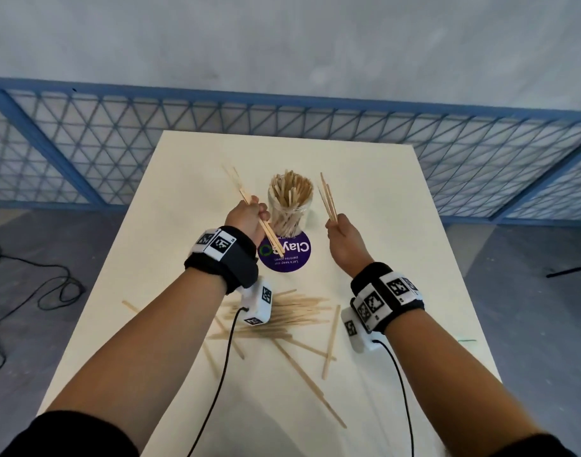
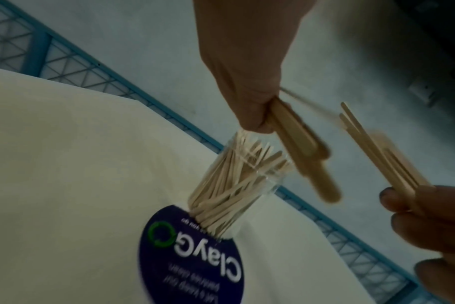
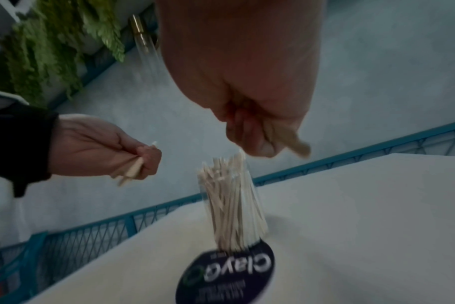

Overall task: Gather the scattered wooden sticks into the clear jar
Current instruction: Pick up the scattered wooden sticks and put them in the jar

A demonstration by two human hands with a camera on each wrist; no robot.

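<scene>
A clear jar (image 1: 290,206) packed with wooden sticks stands upright at the table's middle, at the far edge of a purple round sticker (image 1: 285,253). Just left of the jar, my left hand (image 1: 254,212) grips a small bundle of sticks (image 1: 246,196) that slants up and away. To the jar's right, my right hand (image 1: 338,225) holds another bundle (image 1: 327,196) pointing up. Both hands hover above the table near the jar's mouth. Several loose sticks (image 1: 292,315) lie scattered on the near half of the table. The left wrist view shows the jar (image 2: 234,185) below the gripped sticks (image 2: 299,144).
The cream table (image 1: 381,192) is ringed by a blue wire-mesh fence (image 1: 84,133) on a grey floor. Black cables (image 1: 35,285) lie on the floor at left. Wrist camera cords hang down over the loose sticks. A green plant (image 3: 47,51) shows in the right wrist view.
</scene>
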